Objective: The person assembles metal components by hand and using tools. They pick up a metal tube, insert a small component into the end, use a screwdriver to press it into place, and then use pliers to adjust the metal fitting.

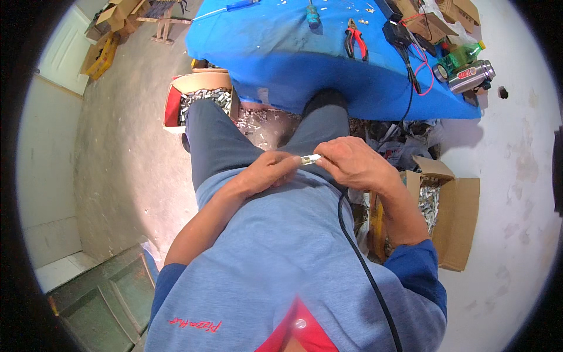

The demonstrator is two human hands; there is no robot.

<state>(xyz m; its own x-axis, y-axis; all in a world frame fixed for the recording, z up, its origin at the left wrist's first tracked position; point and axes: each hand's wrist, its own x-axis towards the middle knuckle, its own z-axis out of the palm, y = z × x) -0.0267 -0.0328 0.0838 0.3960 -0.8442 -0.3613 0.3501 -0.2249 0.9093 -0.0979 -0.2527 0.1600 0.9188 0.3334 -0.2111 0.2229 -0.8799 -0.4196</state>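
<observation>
Hands (316,164) w/ metal piece (309,159); blue table (281,53), concrete floor (129,146).

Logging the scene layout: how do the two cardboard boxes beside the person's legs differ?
The left box has a red side and sits by the left leg near the blue table. The right box is plain brown, with flaps spread, beside the right forearm. Both hold small silvery metal pieces.

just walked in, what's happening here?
A seated person holds a small silver metal part between both hands over the lap: left hand and right hand pinch it at either end. Cardboard boxes of similar metal pieces sit at each side. Red-handled pliers and a screwdriver lie untouched on the blue table.
</observation>
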